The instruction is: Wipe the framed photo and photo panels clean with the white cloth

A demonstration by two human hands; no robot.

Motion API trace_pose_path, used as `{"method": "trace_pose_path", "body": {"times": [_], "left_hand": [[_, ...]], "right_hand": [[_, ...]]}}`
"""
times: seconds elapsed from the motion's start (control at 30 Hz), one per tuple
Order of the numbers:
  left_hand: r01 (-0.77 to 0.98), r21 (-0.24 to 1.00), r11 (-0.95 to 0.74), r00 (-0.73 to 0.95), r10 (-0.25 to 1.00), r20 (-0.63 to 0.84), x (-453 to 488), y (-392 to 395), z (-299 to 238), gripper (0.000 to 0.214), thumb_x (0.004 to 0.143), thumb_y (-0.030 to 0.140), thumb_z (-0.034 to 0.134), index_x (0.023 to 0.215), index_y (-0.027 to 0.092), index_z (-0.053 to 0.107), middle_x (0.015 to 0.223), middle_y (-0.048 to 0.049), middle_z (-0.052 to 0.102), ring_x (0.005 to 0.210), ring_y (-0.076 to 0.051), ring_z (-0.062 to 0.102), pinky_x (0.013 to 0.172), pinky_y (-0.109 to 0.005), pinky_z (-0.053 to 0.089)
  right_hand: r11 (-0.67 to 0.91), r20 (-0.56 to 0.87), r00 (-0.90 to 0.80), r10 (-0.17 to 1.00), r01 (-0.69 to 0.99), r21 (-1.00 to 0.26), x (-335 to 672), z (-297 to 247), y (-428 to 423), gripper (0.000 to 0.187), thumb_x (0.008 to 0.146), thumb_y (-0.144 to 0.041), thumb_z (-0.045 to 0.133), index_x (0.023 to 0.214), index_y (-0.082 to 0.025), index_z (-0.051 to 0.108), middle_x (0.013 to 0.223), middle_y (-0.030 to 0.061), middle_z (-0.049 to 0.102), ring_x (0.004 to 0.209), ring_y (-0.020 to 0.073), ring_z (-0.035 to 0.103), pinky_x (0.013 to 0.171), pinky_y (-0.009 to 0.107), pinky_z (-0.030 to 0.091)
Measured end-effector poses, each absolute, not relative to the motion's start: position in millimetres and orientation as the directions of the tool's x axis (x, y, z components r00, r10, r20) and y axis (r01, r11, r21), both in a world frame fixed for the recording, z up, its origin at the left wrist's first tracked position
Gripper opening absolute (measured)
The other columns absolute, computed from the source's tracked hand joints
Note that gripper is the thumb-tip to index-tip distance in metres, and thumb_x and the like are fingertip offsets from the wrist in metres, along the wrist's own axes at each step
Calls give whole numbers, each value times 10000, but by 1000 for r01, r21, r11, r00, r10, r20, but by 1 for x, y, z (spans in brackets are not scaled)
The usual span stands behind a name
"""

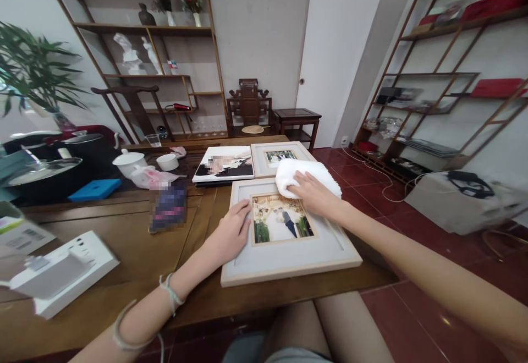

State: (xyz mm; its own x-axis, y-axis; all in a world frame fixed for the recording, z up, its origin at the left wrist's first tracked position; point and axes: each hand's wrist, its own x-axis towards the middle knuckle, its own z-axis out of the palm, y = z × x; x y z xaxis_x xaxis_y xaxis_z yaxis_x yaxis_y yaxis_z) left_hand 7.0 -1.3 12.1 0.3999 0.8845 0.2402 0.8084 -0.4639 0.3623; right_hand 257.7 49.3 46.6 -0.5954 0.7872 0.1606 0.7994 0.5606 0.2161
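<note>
right hand (310, 191): fingers clasp white cloth (307, 165) | left hand (232, 232): fingers slightly parted on picture frame (284, 256) | risk: hard push skids it

Nothing I can read. Lettering along the top edge of the photo (270, 223) before me: too small. Label on the box (25, 234) at the table's (136, 258) left edge: blurred. Dark pouch (176, 193): pixelated.
</note>
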Motion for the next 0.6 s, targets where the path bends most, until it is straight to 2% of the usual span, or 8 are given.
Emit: {"method": "trace_pose_path", "body": {"times": [0.13,0.27,0.47,0.6], "left_hand": [[805,364,-468,397,881,255,8,-1,12,435,900,257,317,1232,51,509,1367,-187,445,1265,-287,419,1037,-485,352],[801,370,-471,395,880,265,8,0,10,443,894,258,317,1233,45,507,1359,-196,452,1260,-299,423,1030,-502,354],[787,360,-500,408,861,305,6,1,7,410,893,252,329,1224,98,516,1346,-166,473,1257,-268,430,1046,-474,339],[789,355,-502,418,861,289,5,1,7,414,900,266,323,1224,97,516,1351,-169,461,1264,-272,419,1050,-467,337]], "right_hand": [[620,107,-653,749,749,235,264,50,26,483,716,68,412,1136,-117,563,1206,199,531,1268,297,340,1006,477,236],[663,51,-688,724,714,224,267,59,-13,479,673,77,414,1076,-115,588,1138,197,569,1212,300,413,976,449,298],[688,-137,-677,723,724,57,265,85,-71,446,606,70,408,939,-162,593,1024,153,615,1040,291,551,813,361,437],[673,-88,-668,739,736,72,269,80,-66,489,592,82,399,968,-174,579,1053,143,602,1016,276,567,806,351,442]]}}
